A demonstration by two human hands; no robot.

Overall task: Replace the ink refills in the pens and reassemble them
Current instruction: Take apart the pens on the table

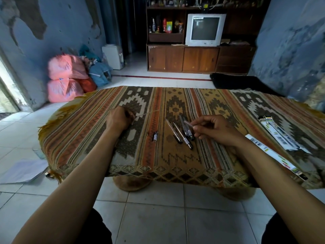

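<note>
the left hand (118,118) lay at ten o'clock on the striped woven table cloth (98,138), its fingers curled round the end of a thin pale ink refill (146,113) that ran out toward two o'clock from the fist. the right hand (213,128) sat at three o'clock of the pens, its thumb and forefinger pinching one end of a clear plastic pen barrel (188,123), the other fingers loosely bent. just beside that barrel, at the centre of the table, lay a small fan of clear-bodied pens with dark tips (182,133), and a short dark pen piece (155,136) rested alone at seven o'clock of them. white refill packets with barcodes (279,138) lay well apart at four o'clock.

the step looked to be bringing refill and barrel together. to do it well, the barrel's open mouth wanted turning toward the refill, both kept in one line, the refill held close to its leading end so it would not bow, and fed tip first without forcing. whether this refill was fresh or spent could not be told.
</note>
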